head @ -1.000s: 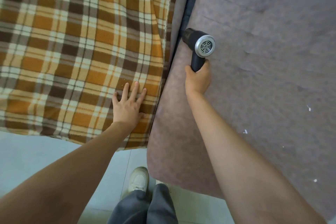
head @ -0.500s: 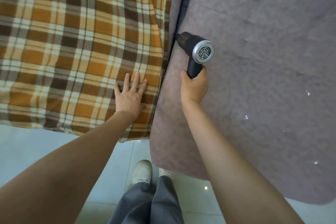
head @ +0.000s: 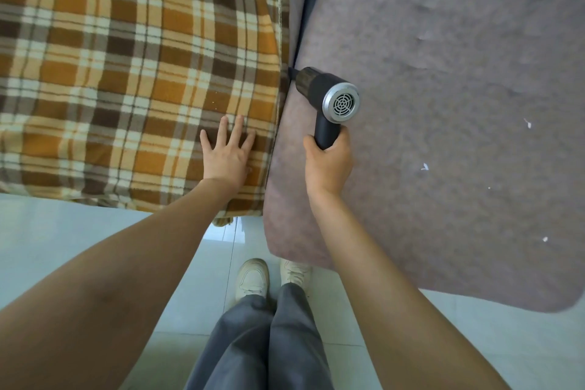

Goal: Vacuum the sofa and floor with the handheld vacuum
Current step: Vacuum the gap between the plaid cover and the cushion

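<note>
The handheld vacuum [head: 327,98] is seen as a dark grey, pistol-shaped unit with a silver rear cap pierced by a round vent grille, which is turned toward the camera. Its barrel is tilted toward ten o'clock, and its nose is pushed into the dark gap between two sofa sections. The handle is pointed down toward six o'clock. The sofa [head: 449,79] is covered in mauve-grey fabric on the three o'clock side, where small white specks are scattered, and is draped with an orange-and-brown plaid blanket at nine o'clock. The floor [head: 63,231], laid in pale glossy tiles, is spread along six o'clock.
</note>
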The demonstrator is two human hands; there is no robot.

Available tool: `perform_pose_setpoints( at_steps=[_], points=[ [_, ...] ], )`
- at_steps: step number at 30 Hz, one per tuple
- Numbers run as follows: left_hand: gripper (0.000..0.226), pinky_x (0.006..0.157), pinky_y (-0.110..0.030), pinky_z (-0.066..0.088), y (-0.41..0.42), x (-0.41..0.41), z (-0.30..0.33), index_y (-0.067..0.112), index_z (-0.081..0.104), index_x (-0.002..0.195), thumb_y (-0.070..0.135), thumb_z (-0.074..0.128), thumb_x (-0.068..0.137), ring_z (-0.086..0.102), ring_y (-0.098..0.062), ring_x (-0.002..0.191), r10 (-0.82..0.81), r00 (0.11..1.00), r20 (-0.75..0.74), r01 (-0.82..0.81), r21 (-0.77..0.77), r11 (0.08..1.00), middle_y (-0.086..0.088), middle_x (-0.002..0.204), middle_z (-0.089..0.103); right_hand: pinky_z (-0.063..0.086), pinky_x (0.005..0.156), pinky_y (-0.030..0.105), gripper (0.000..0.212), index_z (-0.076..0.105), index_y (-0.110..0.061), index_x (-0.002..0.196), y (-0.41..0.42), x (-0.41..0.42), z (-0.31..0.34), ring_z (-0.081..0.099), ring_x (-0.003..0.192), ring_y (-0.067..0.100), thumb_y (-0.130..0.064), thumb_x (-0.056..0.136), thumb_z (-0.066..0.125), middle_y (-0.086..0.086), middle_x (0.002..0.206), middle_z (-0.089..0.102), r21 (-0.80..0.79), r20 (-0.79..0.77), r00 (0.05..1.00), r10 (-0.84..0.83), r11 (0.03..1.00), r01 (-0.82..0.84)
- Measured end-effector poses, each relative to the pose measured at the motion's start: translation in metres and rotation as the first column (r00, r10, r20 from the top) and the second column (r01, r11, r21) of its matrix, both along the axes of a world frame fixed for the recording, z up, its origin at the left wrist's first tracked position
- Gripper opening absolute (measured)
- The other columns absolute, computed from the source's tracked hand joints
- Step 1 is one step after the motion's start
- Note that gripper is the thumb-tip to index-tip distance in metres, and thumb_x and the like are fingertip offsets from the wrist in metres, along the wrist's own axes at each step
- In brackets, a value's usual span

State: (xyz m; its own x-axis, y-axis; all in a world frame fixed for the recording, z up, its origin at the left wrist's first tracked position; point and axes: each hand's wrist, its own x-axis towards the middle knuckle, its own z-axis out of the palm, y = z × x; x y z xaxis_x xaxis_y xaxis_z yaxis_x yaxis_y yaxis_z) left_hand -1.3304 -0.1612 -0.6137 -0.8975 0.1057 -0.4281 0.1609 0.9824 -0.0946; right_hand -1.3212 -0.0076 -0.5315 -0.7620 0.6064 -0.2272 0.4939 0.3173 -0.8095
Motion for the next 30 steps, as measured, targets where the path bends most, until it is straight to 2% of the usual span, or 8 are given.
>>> perform_pose_setpoints(
  at_steps=[8,10,14,17,20,22,26,30],
  points=[
    [0.078,0.115,-0.062,0.006,-0.005,0.013,0.001,0.028,0.006,0.153,0.041,0.053,0.094,-0.010,-0.031,0.147,-0.017,1.000,-0.015,0.017,0.017,1.000,-0.004,0.161,-0.009,0.048,0.073,0.035,0.030,0.061,-0.008,0.101,0.008,0.042,0.007,0.060,0.080,0.025,-0.013,0.074,0.071,0.000,0.085,0.063,-0.088,0.015,1.000,0.020,0.996,-0.019],
    [0.078,0.115,-0.062,0.005,-0.006,0.015,0.001,0.028,0.005,0.153,0.041,0.053,0.094,-0.010,-0.031,0.147,-0.013,1.000,-0.008,0.013,0.021,1.000,-0.003,0.161,-0.010,0.049,0.073,0.034,0.030,0.060,-0.012,0.102,0.013,0.056,0.008,0.060,0.079,0.020,-0.013,0.074,0.070,-0.003,0.085,0.062,-0.117,0.020,0.999,0.043,0.992,-0.041],
    [0.076,0.115,-0.062,0.004,-0.008,0.016,0.001,0.029,0.003,0.153,0.042,0.051,0.095,-0.010,-0.030,0.147,-0.025,1.000,-0.005,0.025,0.013,1.000,-0.002,0.161,-0.011,0.055,0.071,0.042,0.028,0.059,-0.025,0.095,0.018,0.083,0.008,0.060,0.075,0.019,-0.016,0.071,0.069,-0.003,0.084,0.064,-0.224,0.059,0.995,0.076,0.973,-0.061],
    [0.076,0.115,-0.061,0.004,-0.010,0.018,0.000,0.029,0.003,0.154,0.042,0.050,0.095,-0.011,-0.029,0.147,-0.032,0.999,-0.016,0.032,0.018,0.999,-0.003,0.161,-0.011,0.053,0.065,0.036,0.029,0.058,-0.030,0.088,0.022,0.099,0.009,0.057,0.068,0.012,-0.009,0.073,0.071,-0.004,0.081,0.063,-0.305,0.084,0.993,0.088,0.951,-0.058],
    [0.075,0.116,-0.061,0.004,-0.012,0.022,-0.001,0.029,0.003,0.154,0.043,0.049,0.096,-0.011,-0.028,0.147,-0.040,0.999,-0.025,0.041,0.013,0.999,-0.002,0.161,-0.011,0.045,0.052,0.019,0.027,0.058,-0.024,0.086,0.024,0.111,0.015,0.049,0.053,0.000,0.000,0.078,0.068,-0.003,0.073,0.057,-0.413,0.098,0.992,0.073,0.910,-0.027],
    [0.075,0.116,-0.060,0.003,-0.013,0.025,-0.003,0.030,0.002,0.154,0.044,0.048,0.096,-0.012,-0.028,0.147,-0.042,0.999,-0.030,0.042,0.010,0.999,-0.002,0.161,-0.011,0.043,0.049,0.014,0.024,0.058,-0.019,0.087,0.025,0.117,0.018,0.047,0.055,0.001,0.002,0.080,0.067,0.002,0.074,0.054,-0.475,0.106,0.993,0.052,0.880,0.004],
    [0.076,0.115,-0.060,0.002,-0.015,0.029,-0.006,0.030,0.001,0.153,0.045,0.048,0.096,-0.013,-0.027,0.147,-0.051,0.998,-0.038,0.051,-0.001,0.999,-0.002,0.161,-0.013,0.046,0.055,0.015,0.020,0.059,-0.014,0.093,0.030,0.129,0.019,0.049,0.069,0.010,-0.001,0.081,0.068,0.003,0.079,0.054,-0.515,0.110,0.993,0.042,0.857,0.021],
    [0.076,0.115,-0.059,0.001,-0.016,0.029,-0.007,0.030,0.000,0.153,0.047,0.047,0.096,-0.013,-0.028,0.147,-0.051,0.998,-0.039,0.051,-0.009,0.999,-0.003,0.161,-0.013,0.046,0.055,0.013,0.023,0.060,-0.020,0.091,0.031,0.133,0.025,0.050,0.065,0.005,-0.002,0.082,0.069,0.004,0.077,0.056,-0.496,0.123,0.991,0.056,0.868,0.013]
  ],
)
